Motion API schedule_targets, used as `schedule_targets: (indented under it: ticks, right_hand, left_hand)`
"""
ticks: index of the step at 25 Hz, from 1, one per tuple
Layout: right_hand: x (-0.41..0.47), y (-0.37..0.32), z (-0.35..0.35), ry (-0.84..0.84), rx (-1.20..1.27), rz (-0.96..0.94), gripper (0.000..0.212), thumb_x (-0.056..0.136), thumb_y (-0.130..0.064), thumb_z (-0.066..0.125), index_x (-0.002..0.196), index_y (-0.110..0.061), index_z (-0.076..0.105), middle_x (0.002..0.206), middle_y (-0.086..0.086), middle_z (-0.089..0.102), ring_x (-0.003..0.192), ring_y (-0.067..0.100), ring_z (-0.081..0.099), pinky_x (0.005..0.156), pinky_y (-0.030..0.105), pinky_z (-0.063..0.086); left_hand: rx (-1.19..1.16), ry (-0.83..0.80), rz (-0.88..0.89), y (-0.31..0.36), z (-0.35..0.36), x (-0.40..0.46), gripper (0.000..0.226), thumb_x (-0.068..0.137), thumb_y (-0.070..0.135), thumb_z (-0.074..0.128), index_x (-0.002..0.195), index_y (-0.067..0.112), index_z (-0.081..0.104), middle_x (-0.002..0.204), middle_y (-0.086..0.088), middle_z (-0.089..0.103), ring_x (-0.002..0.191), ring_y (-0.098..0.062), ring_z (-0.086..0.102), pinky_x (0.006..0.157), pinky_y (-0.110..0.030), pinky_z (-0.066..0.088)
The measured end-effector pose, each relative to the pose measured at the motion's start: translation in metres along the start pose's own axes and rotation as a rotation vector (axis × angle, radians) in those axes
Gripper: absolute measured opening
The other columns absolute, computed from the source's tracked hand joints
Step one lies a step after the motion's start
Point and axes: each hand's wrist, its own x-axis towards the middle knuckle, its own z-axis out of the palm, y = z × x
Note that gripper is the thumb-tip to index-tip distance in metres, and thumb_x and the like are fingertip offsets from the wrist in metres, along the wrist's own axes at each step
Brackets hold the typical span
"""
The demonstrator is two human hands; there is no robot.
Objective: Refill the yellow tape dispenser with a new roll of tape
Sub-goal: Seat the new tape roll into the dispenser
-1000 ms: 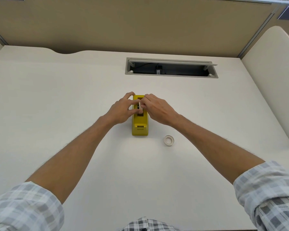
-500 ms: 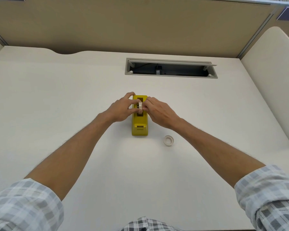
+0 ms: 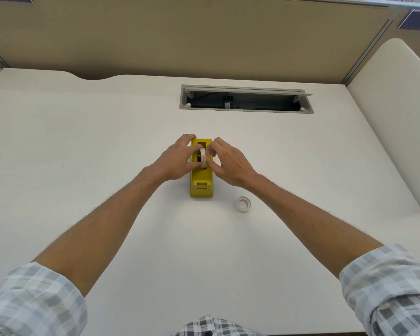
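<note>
Dispenser (image 3: 201, 183) stands mid-tabletop (image 3: 83, 154), both hands on it.
Head view: left hand (image 3: 177, 161) and right hand (image 3: 230, 163) pinch a white tape roll (image 3: 203, 155) upright over the dispenser's slot, fingers curled round it; a second roll (image 3: 243, 203) lies flat near the right.

We see a pale bench (image 3: 83, 154) with a curved notch cut into its far edge on the left. Set into the bench toward the back is a long grey cable tray (image 3: 246, 110), its lid open, with a dark cable and a small black plug inside. Behind the bench stands a tan partition wall (image 3: 192, 37). To the right we find a cream side panel (image 3: 395, 112) with a rounded top corner.
</note>
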Motion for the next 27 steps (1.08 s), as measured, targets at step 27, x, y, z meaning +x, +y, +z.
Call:
schedule_targets:
  ticks: [27]
  right_hand:
    - [-0.005, 0.001, -0.006, -0.024, -0.070, -0.040, 0.013, 0.100, -0.013, 0.054, 0.107, -0.004, 0.060, 0.107, 0.009, 0.061, 0.081, 0.025, 0.059, 0.064, 0.036, 0.050]
  left_hand:
    - [-0.054, 0.155, 0.131, 0.002, -0.002, -0.007, 0.036, 0.095, 0.032, 0.057, 0.127, 0.016, 0.061, 0.135, -0.001, 0.059, 0.138, -0.019, 0.036, 0.106, -0.044, 0.033]
